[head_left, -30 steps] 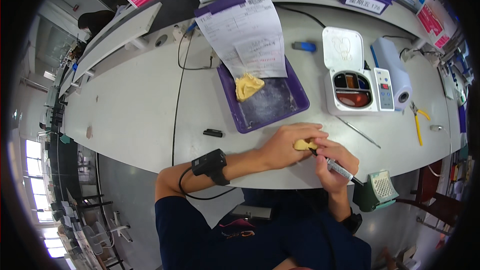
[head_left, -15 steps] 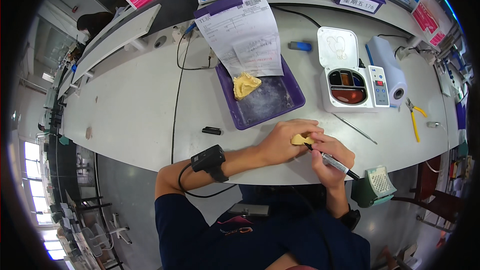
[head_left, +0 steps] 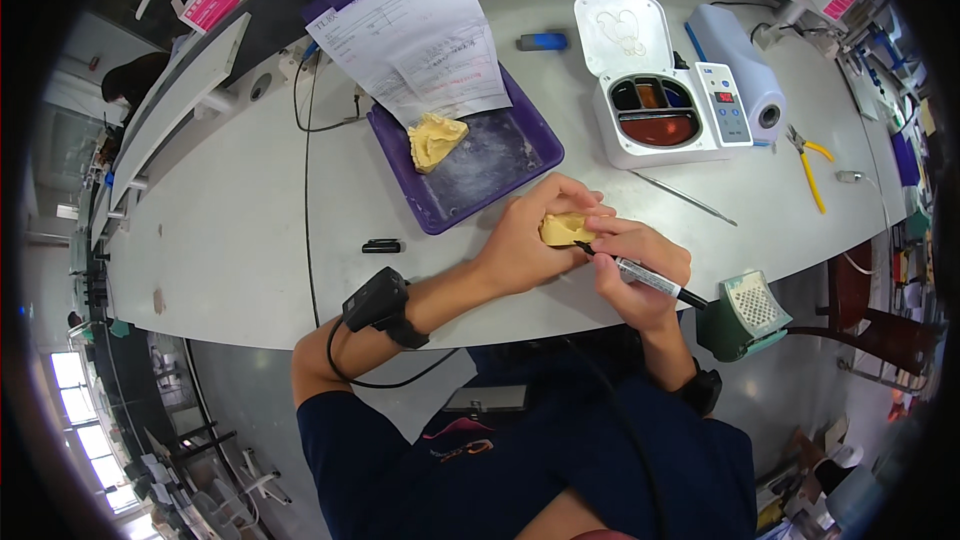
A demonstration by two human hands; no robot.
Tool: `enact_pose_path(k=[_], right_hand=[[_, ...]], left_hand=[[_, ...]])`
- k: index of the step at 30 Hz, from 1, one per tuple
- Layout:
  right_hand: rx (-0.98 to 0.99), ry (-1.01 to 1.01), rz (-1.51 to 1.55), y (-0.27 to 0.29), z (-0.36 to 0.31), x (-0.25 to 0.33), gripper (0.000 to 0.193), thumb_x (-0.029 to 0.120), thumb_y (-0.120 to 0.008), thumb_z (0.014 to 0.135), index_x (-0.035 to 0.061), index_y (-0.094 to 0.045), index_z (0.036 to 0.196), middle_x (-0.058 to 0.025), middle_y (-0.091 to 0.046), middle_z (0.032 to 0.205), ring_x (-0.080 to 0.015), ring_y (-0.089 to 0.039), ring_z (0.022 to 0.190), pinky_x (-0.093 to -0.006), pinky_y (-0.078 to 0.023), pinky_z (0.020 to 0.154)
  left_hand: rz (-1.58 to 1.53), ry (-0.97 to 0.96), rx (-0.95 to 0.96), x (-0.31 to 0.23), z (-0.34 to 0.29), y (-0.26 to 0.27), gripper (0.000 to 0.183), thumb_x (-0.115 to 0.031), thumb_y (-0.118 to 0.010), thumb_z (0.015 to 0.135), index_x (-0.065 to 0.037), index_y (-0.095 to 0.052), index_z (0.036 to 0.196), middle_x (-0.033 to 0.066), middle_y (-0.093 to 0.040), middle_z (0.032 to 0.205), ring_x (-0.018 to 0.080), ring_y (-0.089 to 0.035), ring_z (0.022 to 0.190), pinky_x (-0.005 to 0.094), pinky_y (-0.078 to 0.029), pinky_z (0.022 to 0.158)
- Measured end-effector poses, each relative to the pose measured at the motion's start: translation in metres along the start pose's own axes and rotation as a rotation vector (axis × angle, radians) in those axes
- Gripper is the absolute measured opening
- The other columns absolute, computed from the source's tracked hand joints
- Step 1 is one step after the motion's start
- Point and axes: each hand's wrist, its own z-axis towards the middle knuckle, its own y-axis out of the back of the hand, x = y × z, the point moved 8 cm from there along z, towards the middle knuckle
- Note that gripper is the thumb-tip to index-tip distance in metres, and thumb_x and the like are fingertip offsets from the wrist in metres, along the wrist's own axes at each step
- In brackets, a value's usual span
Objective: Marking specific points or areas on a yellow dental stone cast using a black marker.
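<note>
Near the table's front edge, my left hand (head_left: 530, 240) is wrapped round a yellow plaster dental model (head_left: 566, 230), partly covered by my fingers. My right hand (head_left: 645, 265) grips a black-and-white marker pen (head_left: 645, 276), its dark tip at the lower side of the model. The right fingertips also rest against the model. A second yellow plaster model (head_left: 436, 142) lies at the left side of a purple tray (head_left: 470, 208). The pen's black cap (head_left: 381, 246) lies on the table left of my left hand.
A printed sheet (head_left: 420, 35) leans over the tray's back. To the right are a white wax heater (head_left: 655, 120) with raised lid, a metal instrument (head_left: 685, 197) and yellow-handled pliers (head_left: 810, 170). A green holder (head_left: 745, 315) sits at the front edge.
The whole view has shifted, so the table things appear further left and higher. The model is tilted differently in my left hand and shows more of its side; the pen stays against it.
</note>
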Motion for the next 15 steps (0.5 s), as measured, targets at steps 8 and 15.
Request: enact_pose_path(k=[8,15], right_hand=[[-0.161,-0.102,0.185,0.014,-0.008,-0.007,0.017,0.007,-0.056,0.104,-0.0059,-0.067,0.103,-0.0230,-0.076,0.103,-0.0294,-0.076,0.097,-0.0376,-0.060,0.086],[-0.011,0.001,0.117,-0.002,-0.005,-0.002,0.021,0.006,-0.079,0.090,0.0038,-0.059,0.093,-0.0196,-0.076,0.113,-0.0299,-0.072,0.101,-0.0371,-0.058,0.084]], left_hand=[[0.082,-0.064,-0.076,-0.005,0.000,-0.001,0.050,-0.007,-0.090,0.077,-0.006,-0.050,0.109,0.0187,-0.073,0.117,0.0267,-0.068,0.120,0.0376,-0.056,0.096],[0.469,-0.272,-0.068,-0.028,-0.007,-0.003,0.040,-0.023,-0.094,0.073,-0.005,-0.069,0.098,0.0106,-0.069,0.094,0.0292,-0.067,0.087,0.0383,-0.055,0.077]])
